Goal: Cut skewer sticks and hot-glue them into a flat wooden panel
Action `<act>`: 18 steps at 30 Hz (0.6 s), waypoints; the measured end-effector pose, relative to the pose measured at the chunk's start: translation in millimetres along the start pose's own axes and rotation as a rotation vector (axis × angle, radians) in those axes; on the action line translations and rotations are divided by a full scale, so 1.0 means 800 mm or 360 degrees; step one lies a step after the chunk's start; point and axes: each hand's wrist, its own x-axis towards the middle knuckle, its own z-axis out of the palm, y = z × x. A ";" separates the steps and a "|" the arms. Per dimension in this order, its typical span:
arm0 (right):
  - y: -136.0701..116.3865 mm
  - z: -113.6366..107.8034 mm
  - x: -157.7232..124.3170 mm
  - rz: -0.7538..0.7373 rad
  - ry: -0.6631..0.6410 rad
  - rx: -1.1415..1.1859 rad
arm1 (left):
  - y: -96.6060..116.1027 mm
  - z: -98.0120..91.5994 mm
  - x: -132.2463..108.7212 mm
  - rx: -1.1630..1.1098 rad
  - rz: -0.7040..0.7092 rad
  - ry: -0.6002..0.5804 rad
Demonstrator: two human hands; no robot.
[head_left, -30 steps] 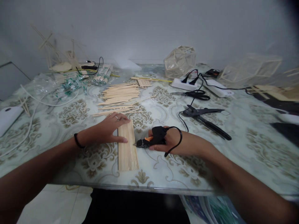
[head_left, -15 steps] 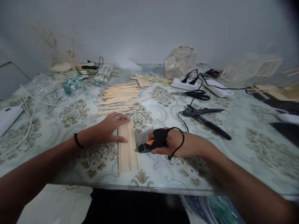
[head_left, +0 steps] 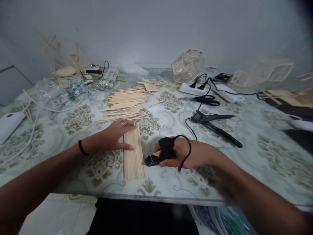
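A flat panel of thin wooden sticks (head_left: 134, 163), laid side by side, lies lengthwise before me on the table. My left hand (head_left: 118, 133) rests on its far left part, thumb stretched across the top and fingers reaching the far edge. In my right hand (head_left: 179, 151) is a black hot glue gun (head_left: 166, 148) with an orange trigger and a wire stand. Its nozzle points left and meets the panel's right edge, toward the near end. A black cord loops from the gun over my wrist.
Behind the panel lies a pile of loose wooden sticks (head_left: 127, 98). Black cutters (head_left: 212, 125), scissors (head_left: 206, 99) and a white power strip (head_left: 193, 88) are to the right. Stick frames (head_left: 188, 65) stand at the back. Plastic wrappers (head_left: 75, 89) and a white cable lie left.
My right hand has brought the glue gun slightly nearer to me, its nozzle moving down along the panel's right edge. My left hand and the panel have stayed put.
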 end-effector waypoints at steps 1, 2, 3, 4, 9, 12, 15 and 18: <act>-0.001 0.000 0.000 0.0024 -0.0023 -0.0007 | 0.000 0.000 0.000 -0.0006 0.0002 0.0000; -0.003 -0.001 0.000 0.0044 -0.0040 -0.0009 | 0.001 -0.001 0.000 -0.0011 0.0001 -0.0003; -0.004 -0.001 0.001 0.0058 -0.0048 -0.0006 | 0.001 -0.001 0.000 -0.0014 0.0000 -0.0008; -0.005 -0.002 0.001 0.0064 -0.0047 0.0002 | 0.001 -0.001 0.000 -0.0016 0.0000 -0.0011; -0.007 -0.003 0.001 0.0078 -0.0067 0.0007 | 0.000 0.000 0.000 -0.0010 -0.0012 0.0003; -0.007 -0.003 0.000 0.0115 -0.0096 0.0012 | 0.001 0.000 0.000 -0.0016 -0.0019 0.0000; -0.007 -0.003 0.000 0.0038 -0.0105 0.0056 | 0.001 -0.001 0.000 -0.0021 -0.0014 0.0001; -0.009 -0.002 0.001 -0.0063 -0.0116 0.0094 | 0.000 0.000 0.000 -0.0021 -0.0007 0.0008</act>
